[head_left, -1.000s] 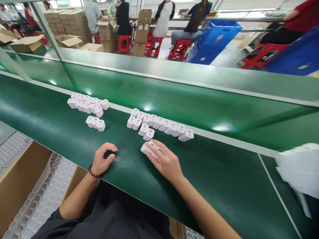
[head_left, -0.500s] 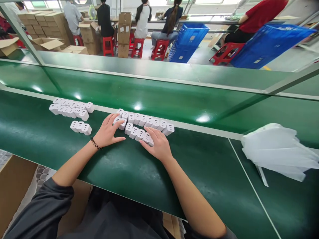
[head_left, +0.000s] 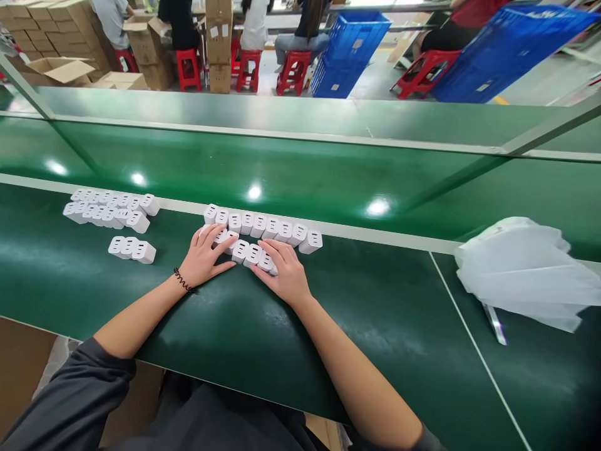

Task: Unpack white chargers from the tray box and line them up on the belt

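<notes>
Small white USB chargers stand in two rows on the green table. My left hand, a black coiled band at its wrist, spans the left end of the front row, its fingers over the chargers and its thumb along the near side. At the row's right end my right hand holds the last chargers, fingers behind and thumb in front; it partly covers them. Just behind runs the back row, which extends further right than the front one.
Left of my hands stand a double row of chargers and a group of three. A white plastic bag lies at the right. Beyond the table are blue crates, cartons and seated people.
The front row has closed up, its gap shut, as my right hand moved left against its end. My left hand has settled over the left chargers. The camera view has tilted down.
</notes>
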Action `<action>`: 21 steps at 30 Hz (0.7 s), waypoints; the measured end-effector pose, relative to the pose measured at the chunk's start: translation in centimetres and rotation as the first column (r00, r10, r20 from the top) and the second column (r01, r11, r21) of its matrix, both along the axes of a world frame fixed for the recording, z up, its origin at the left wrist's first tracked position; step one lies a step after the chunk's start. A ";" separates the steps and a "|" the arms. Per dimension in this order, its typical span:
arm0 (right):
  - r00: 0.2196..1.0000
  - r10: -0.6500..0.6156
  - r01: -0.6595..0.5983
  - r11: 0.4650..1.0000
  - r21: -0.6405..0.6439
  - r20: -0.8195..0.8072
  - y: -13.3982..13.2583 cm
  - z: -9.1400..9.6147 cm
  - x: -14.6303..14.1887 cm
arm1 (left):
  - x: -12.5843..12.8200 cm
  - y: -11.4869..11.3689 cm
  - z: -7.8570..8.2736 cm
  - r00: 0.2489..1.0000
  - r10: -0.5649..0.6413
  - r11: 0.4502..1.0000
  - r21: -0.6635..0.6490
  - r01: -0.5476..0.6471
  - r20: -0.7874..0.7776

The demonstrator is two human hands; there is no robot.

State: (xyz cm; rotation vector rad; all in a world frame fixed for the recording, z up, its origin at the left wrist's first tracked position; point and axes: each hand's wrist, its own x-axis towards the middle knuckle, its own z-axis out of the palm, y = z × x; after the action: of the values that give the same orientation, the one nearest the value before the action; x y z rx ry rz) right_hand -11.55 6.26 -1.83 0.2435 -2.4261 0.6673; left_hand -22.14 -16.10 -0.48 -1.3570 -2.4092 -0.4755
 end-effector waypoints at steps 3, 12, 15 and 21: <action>1.000 0.026 -0.026 0.999 -0.020 -0.007 0.1 0.0 -0.1 | -0.1 0.0 0.0 0.999 0.017 1.000 0.026 -0.016 -0.027; 0.983 -0.183 0.182 0.977 0.109 0.004 0.2 -0.1 -0.3 | -0.2 0.7 -0.4 0.994 0.106 0.989 0.102 -0.103 -0.024; 0.986 -0.163 0.164 0.979 0.124 -0.016 0.3 0.1 -0.3 | -0.2 0.8 -0.4 0.995 0.104 0.985 0.141 -0.103 -0.002; 0.987 -0.155 0.159 0.977 0.139 -0.036 -0.1 0.4 0.0 | 0.0 0.6 -0.2 0.991 0.128 0.968 0.212 -0.134 0.042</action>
State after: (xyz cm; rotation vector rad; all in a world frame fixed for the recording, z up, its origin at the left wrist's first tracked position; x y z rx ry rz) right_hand -11.58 6.12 -1.42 0.1141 -2.4411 0.4201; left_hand -22.19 -15.50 -0.72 -1.0996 -2.3704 -0.7001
